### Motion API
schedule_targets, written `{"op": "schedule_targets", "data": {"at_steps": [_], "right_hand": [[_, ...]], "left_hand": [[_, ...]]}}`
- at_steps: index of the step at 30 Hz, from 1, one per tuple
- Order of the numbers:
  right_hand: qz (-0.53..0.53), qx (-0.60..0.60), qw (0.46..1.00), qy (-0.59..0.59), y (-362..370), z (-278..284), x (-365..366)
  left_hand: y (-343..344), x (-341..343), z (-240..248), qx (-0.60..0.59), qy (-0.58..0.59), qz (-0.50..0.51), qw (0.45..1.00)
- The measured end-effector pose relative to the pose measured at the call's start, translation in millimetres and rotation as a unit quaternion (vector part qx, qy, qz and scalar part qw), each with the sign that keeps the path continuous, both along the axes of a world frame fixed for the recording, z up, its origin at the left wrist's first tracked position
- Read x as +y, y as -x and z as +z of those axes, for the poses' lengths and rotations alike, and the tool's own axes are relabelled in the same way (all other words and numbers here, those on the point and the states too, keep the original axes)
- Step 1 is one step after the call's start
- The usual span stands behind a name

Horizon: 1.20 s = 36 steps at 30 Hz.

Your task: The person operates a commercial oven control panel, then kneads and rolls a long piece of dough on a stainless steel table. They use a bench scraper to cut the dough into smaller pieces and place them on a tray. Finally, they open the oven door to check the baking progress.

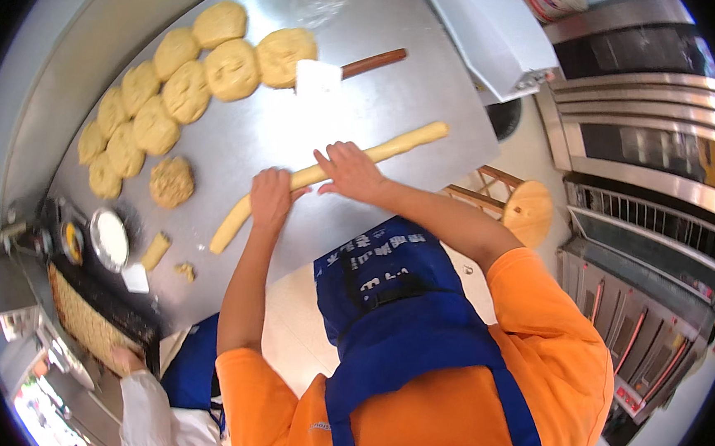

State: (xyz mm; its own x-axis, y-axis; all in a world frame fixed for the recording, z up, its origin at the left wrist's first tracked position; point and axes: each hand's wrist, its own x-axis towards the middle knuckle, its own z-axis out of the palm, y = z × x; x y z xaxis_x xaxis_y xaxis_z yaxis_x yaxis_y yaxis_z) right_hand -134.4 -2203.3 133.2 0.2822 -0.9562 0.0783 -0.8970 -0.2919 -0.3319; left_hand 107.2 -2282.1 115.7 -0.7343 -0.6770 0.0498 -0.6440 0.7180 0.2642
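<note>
A long rope of pale yellow dough [406, 142] lies slantwise across the steel worktable [228, 153]. My left hand [273, 197] is bent over its middle, fingers on the far side and thumb on the near side. Just to the right, my right hand [350, 172] curls over the same rope, its thumb pointing toward the left hand. The rope sticks out past both hands. Left of it sit a rough, lumpy dough ball [171, 183], a short dough piece [156, 251] and a small scrap [185, 271].
Several flattened dough rounds [185, 92] fill the far left. A white scraper [318, 77] touches a reddish-brown wooden stick [374, 62]. Nearer left are a bowl of white powder [110, 239] and a dark tray [90, 312], where a white-sleeved co-worker's hand [127, 360] rests. A wooden stool [528, 213] stands right.
</note>
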Motion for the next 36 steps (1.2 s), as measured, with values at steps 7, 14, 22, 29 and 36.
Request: {"op": "schedule_targets", "data": {"at_steps": [7,14,22,29,36], "right_hand": [[0.129,0.03,0.99,-0.042,10,1,-8],[0.141,0.012,0.99,0.019,-39,17,-12],[0.175,0.021,0.984,0.007,-65,1,-19],[0.236,0.026,0.969,-0.065,-74,-10,-23],[0.221,0.001,0.975,0.013,-94,21,-12]], "left_hand": [[-32,26,26,0.067,-0.003,-0.012,0.998],[-74,17,-5,-0.027,-0.093,0.021,0.995],[-134,30,22,0.02,0.019,0.033,0.999],[-157,47,15,0.021,0.0,0.032,0.999],[-206,78,13,-0.016,0.015,0.142,0.99]]}}
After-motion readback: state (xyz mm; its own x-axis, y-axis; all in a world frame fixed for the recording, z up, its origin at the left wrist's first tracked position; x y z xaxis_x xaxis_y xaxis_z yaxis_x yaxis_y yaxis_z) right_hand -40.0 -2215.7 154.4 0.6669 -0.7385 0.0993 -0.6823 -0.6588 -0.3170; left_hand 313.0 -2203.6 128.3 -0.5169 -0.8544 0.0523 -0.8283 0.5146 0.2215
